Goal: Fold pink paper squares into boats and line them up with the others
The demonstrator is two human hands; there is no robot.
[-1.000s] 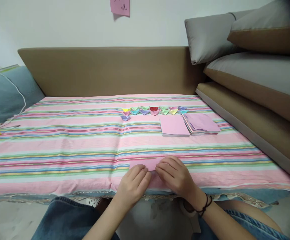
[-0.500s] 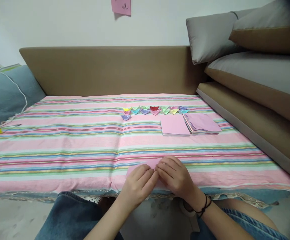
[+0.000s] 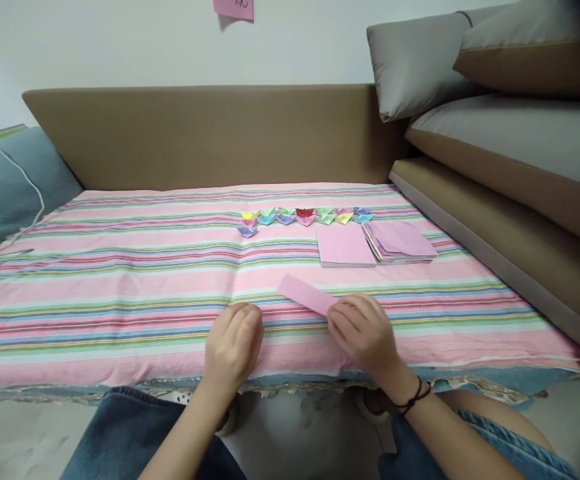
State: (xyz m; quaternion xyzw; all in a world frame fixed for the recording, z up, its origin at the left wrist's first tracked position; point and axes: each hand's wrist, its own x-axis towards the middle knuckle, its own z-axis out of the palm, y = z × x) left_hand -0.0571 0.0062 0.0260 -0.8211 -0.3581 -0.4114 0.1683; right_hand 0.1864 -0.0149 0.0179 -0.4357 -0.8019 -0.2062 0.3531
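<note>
In the head view, gripping the near end of a narrow pink paper strip (image 3: 306, 295) in the right hand (image 3: 364, 335), with its free end slanting forward and leftward over the striped cloth (image 3: 135, 283). Curling the left hand (image 3: 234, 341) closed, fingertips hidden, left of the strip and apart from it. Showing, farther back, paper stacks (image 3: 346, 245) and small folded paper boats (image 3: 305, 219).

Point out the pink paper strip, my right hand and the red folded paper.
Pink paper strip (image 3: 306, 295): head view, middle of its visible length.
Right hand (image 3: 365, 335): head view, back of the hand.
Red folded paper (image 3: 305, 213): head view, its visible middle.
</note>
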